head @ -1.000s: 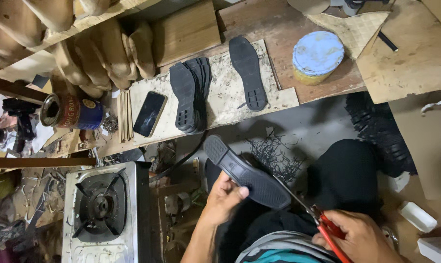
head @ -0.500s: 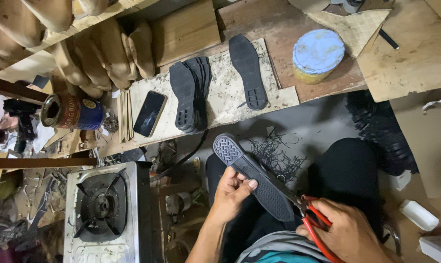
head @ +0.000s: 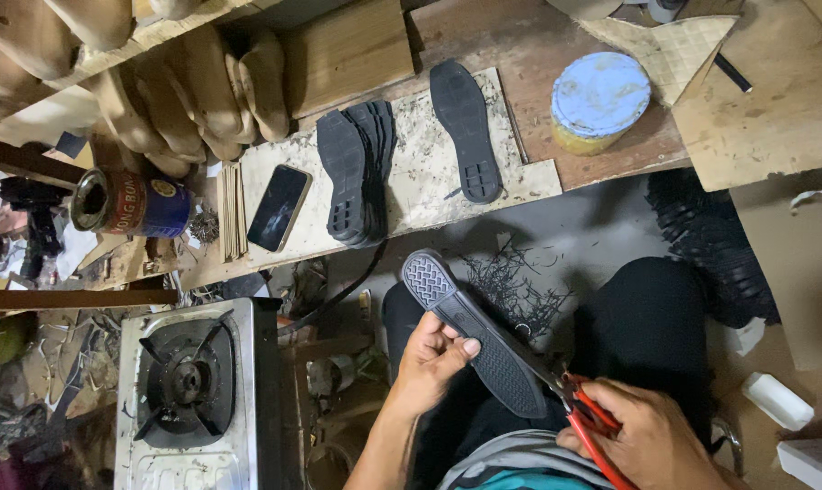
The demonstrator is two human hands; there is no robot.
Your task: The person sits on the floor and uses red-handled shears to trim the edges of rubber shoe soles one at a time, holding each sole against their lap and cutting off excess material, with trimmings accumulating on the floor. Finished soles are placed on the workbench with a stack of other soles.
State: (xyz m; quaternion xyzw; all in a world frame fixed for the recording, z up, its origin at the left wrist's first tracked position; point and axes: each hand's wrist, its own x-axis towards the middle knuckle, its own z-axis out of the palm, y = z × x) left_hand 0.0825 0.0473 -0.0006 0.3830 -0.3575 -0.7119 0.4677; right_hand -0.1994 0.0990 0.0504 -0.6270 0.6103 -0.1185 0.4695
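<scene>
Right hand (head: 651, 436) wrapped around red-handled scissors (head: 585, 419), blades at the edge of a black shoe sole (head: 473, 331). Left hand (head: 432, 356) pinches that sole mid-length over the lap. Dark trimmings (head: 511, 286), probably rubber, lie just beyond. Farther off, a stack of soles (head: 357, 168) beside a phone (head: 278, 207) on the board.

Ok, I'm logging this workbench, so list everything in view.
held sole: 1, black, over the lap
scissors: 1, red-handled, at the sole's edge
sole stack: 1, black, on the board
single sole: 1, black, on the board
phone: 1, black, board's left end
tin can: 1, blue, left
round tin: 1, pale blue lid, bench
gas stove: 1, steel, lower left
trimmings: pile, black, floor
left hand: holds the sole
right hand: holds the scissors
</scene>
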